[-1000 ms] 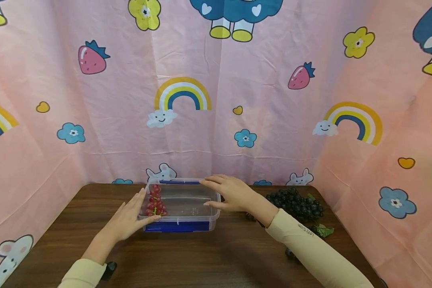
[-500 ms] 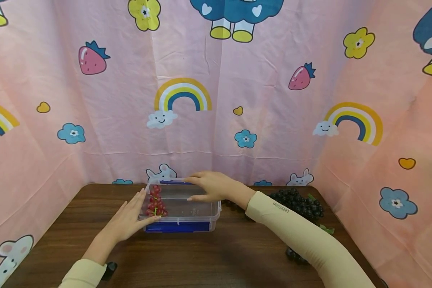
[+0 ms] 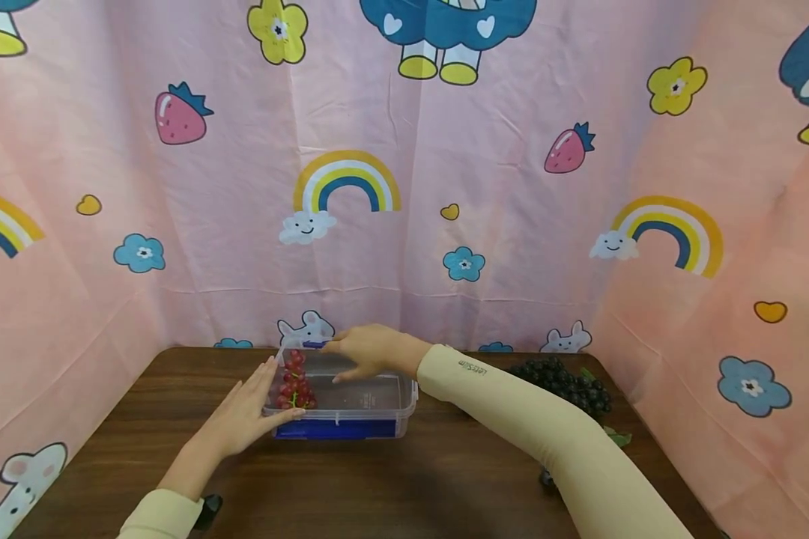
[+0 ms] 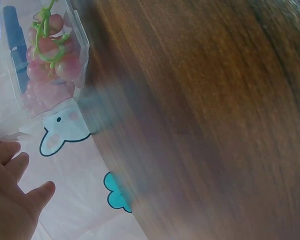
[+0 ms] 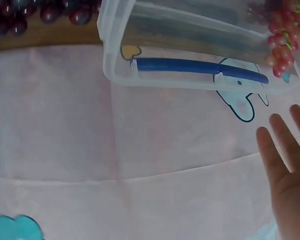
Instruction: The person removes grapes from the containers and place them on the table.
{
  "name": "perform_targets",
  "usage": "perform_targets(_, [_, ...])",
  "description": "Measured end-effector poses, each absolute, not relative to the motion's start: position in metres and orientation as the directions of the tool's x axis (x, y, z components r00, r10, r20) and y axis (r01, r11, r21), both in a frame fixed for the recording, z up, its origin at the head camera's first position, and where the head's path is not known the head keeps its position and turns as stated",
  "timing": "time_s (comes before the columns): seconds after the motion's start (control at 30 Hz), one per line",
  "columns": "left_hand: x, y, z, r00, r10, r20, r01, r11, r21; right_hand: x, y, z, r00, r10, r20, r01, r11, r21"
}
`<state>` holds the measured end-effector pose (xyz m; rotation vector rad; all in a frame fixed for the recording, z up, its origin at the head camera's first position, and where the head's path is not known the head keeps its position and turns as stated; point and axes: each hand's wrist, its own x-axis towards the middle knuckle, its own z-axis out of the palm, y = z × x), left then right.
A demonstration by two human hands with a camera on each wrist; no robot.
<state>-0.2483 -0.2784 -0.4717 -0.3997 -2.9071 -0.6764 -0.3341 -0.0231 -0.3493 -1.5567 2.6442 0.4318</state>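
Container: a clear plastic box (image 3: 340, 404) with blue clips sits at the table's (image 3: 404, 479) centre, toward 12 o'clock.
Red grapes: a small bunch (image 3: 293, 380) lies inside the box at its 9 o'clock end.
Left hand: the left hand (image 3: 248, 408) lies flat, fingers straight, against the box's 9 o'clock wall.
Right hand: the right hand (image 3: 371, 350) reaches over the box's 12 o'clock rim, fingers relaxed, gripping nothing.
Dark grapes: a black bunch (image 3: 566, 385) lies at 3 o'clock of the box, well apart.
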Motion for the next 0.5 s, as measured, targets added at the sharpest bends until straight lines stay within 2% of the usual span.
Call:
perform_targets(0.23, [-0.248,-0.278,-0.472,-0.957,0.226,0.183,0.284,0.862,0.420,-0.339,-0.047,-0.360,-0.412,-0.880,-0.236,-0.880,0.317,0.353])
perform_targets(0.37, [-0.247,-0.278,-0.473,-0.958,0.225,0.177,0.281,0.858,0.431,-0.343,-0.060,-0.371,-0.349,-0.897,-0.270,-0.892,0.229,0.391])
perform_targets(0.5, [-0.246,-0.278,-0.473,-0.957,0.227,0.183,0.286,0.855,0.434,-0.349,-0.073,-0.383,-0.320,-0.903,-0.287,-0.895,0.189,0.405])
